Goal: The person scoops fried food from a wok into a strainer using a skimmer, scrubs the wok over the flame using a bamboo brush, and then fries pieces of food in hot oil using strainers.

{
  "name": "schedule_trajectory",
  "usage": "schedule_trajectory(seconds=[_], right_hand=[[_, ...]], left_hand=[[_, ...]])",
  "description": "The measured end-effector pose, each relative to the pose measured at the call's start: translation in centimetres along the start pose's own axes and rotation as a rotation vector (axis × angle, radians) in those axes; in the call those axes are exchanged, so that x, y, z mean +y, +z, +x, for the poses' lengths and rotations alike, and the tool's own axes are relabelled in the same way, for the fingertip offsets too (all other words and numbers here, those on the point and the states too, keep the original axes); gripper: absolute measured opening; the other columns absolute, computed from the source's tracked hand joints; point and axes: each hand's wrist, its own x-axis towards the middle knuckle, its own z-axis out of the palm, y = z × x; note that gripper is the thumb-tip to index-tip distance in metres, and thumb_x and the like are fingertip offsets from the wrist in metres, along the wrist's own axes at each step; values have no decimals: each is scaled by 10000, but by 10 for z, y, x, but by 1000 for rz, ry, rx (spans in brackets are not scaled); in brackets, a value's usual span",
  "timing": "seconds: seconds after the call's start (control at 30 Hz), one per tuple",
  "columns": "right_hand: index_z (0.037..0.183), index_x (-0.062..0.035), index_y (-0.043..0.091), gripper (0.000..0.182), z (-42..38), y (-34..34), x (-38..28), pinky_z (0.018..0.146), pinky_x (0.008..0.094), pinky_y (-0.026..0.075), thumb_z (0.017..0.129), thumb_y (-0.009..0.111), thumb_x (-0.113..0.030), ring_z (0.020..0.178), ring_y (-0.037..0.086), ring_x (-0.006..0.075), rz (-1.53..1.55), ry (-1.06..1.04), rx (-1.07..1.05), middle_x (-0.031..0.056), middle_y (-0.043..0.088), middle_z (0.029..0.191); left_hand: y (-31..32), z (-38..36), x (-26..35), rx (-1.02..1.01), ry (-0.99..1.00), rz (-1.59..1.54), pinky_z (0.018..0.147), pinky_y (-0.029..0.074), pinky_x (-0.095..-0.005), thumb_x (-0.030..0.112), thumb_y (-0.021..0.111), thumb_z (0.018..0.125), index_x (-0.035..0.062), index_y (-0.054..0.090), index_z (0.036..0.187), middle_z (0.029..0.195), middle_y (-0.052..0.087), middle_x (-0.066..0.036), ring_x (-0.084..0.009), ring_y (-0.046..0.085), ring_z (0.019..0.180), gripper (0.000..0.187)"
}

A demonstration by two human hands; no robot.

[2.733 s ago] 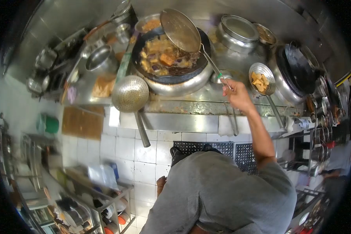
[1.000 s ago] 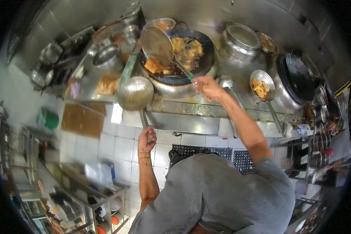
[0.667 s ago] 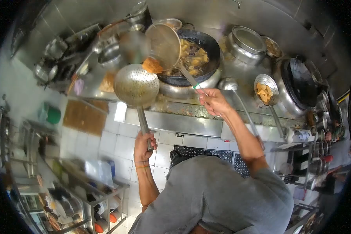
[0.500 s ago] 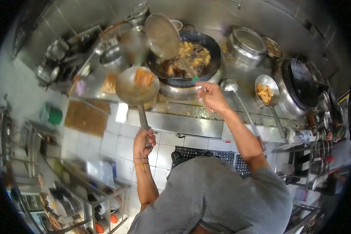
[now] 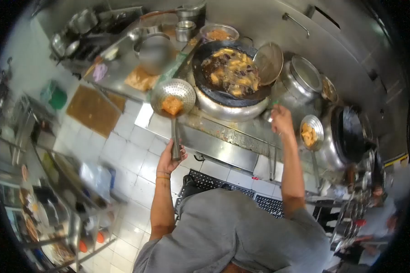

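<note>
My left hand (image 5: 174,154) is wrapped round the handle of a perforated ladle (image 5: 180,89), which holds an orange-brown piece of food (image 5: 172,105) in front of the wok. My right hand (image 5: 282,120) is closed round the handle of a mesh strainer (image 5: 269,63), whose round head is at the right rim of the wok (image 5: 207,98). Yellow and dark pieces (image 5: 234,70) sit in bubbling oil inside the wok.
Right of my right hand, another perforated ladle (image 5: 318,126) holds yellow pieces. A lidded steel pot (image 5: 304,77) and a second dark wok (image 5: 349,132) stand further right. Left of the wok are a brown flat item (image 5: 141,78) and small pots (image 5: 185,32).
The mesh strainer has swung from the wok's upper left to its right rim, and my right hand has moved right. The view has shifted; the left ladle still holds its food.
</note>
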Motion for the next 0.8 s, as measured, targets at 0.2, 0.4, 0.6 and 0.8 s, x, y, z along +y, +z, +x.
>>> schedule_trajectory(seconds=[0.2, 0.4, 0.6, 0.8], right_hand=[[1264, 27, 434, 367, -8, 21, 16, 304, 245, 312, 915, 481, -78, 363, 388, 75, 558, 234, -194, 15, 505, 656], [1305, 0, 456, 393, -46, 47, -3, 310, 222, 312, 925, 492, -94, 355, 353, 51, 74, 20, -127, -14, 478, 621], [1265, 13, 525, 370, -60, 46, -30, 400, 210, 324, 905, 543, -70, 458, 412, 37, -114, -130, -79, -19, 521, 681], [1238, 51, 535, 406, -3, 20, 6, 652, 267, 421, 854, 610, -57, 733, 517, 141, -669, -440, 58, 80, 599, 866]], left_hand=[[-91, -43, -46, 223, -1, -127, 766, 519, -389, 360, 480, 954, 34, 495, 1123, 909, 533, -79, -227, 548, 814, 367], [-122, -121, -62, 428, -19, -143, 685, 516, -365, 242, 527, 916, 34, 517, 1111, 894, 558, -77, -212, 562, 760, 285], [-87, -92, -28, 293, 0, 26, 726, 537, -350, 309, 506, 944, 25, 518, 1131, 985, 614, -122, -216, 609, 804, 340], [6, -14, 0, -72, -21, -3, 745, 571, -363, 344, 516, 941, 30, 476, 1223, 1031, 589, -138, -227, 629, 852, 424]])
